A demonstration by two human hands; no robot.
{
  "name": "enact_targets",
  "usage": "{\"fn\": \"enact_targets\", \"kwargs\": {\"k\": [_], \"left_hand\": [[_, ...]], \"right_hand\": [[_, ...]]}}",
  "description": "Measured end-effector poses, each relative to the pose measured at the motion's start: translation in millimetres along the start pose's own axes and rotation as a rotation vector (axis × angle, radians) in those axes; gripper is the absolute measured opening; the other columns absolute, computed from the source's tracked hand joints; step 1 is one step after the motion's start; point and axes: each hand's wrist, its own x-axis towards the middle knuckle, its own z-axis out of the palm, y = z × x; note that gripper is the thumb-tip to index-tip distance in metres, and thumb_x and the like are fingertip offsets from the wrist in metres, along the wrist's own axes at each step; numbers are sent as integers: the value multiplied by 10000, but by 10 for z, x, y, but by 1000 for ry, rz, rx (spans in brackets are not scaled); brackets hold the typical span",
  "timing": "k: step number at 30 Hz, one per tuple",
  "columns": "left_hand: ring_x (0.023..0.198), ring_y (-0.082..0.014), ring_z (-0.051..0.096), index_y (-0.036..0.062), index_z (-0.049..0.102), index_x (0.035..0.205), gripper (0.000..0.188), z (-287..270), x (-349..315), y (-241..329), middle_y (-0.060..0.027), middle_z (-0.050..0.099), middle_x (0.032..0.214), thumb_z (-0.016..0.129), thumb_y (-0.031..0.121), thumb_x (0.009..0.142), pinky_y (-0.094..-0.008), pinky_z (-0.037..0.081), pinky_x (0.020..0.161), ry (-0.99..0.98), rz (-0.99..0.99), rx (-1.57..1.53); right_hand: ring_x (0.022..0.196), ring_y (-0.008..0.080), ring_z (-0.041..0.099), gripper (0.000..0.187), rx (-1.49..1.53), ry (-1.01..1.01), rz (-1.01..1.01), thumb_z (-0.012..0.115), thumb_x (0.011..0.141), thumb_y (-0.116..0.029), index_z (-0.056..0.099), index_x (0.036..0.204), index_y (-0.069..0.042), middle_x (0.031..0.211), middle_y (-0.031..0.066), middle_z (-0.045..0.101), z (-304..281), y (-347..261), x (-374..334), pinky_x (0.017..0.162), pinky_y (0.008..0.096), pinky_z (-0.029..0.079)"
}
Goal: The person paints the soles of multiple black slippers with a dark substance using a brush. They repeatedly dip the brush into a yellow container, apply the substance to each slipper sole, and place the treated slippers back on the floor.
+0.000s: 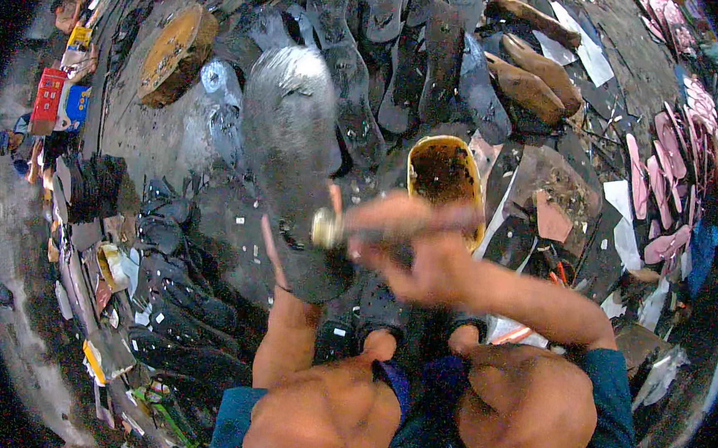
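My left hand [272,260] grips a large dark shoe sole [290,136] from beneath, with a digit along its left edge. The sole hides most of that hand. It stretches away from me, its far end grey and shiny, its near end black. My right hand [427,262], blurred by motion, is closed round the handle of a hammer [327,228]. The hammer's pale metal head is over the near part of the sole; whether it touches cannot be told. Just beyond my right hand stands a yellow-rimmed tub [411,173] with dark bits inside.
Several dark soles [441,67] lie at the back, beside brown shoe lasts [522,90]. A round wooden block [175,55] is at the far left. Black footwear [183,303] piles up at left, pink straps or sandals [665,187] at right. Another person [25,146] is at the left edge.
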Motion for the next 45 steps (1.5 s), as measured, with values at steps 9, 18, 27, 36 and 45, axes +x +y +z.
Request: {"fn": "enact_targets", "kwargs": {"k": [9, 18, 27, 36, 45], "left_hand": [[986, -263, 671, 36, 577, 1303, 543, 293, 1, -468, -131, 661, 1192, 356, 457, 1040, -426, 550, 895, 504, 105, 814], [973, -212, 672, 39, 621, 1275, 413, -395, 25, -335, -86, 687, 1134, 570, 341, 998, -338, 541, 900, 306, 54, 811], [924, -247, 711, 20, 611, 1251, 419, -206, 737, 115, -144, 713, 1107, 393, 291, 1018, -387, 586, 823, 8, 15, 406], [956, -229, 695, 43, 639, 1158, 335, 162, 2443, 730, -75, 717, 1085, 420, 260, 1028, -398, 536, 917, -73, 255, 596], [986, -212, 652, 27, 568, 1295, 459, -1121, 1383, 1332, -106, 687, 1100, 693, 275, 929, -376, 528, 852, 393, 1030, 1496]], "right_hand": [[863, 291, 614, 451, -245, -136, -273, 675, 743, -212, 640, 1187, -145, 941, 64, 628, -206, 1, 371, 750, 429, 491], [792, 268, 604, 477, -296, -69, -280, 682, 772, -196, 650, 1248, -166, 881, 58, 623, -246, 157, 454, 695, 402, 474], [899, 282, 646, 310, -61, -201, 216, 753, 819, -175, 724, 1127, -151, 956, 66, 700, -112, 43, -353, 793, 400, 491], [869, 295, 701, 221, -335, 4, 543, 756, 863, -166, 723, 1041, -41, 956, 131, 730, -575, -50, -622, 816, 378, 524], [954, 197, 638, 256, -273, 94, 716, 663, 964, -174, 653, 1130, 20, 1024, 113, 692, -464, 139, -764, 887, 324, 487]]}}
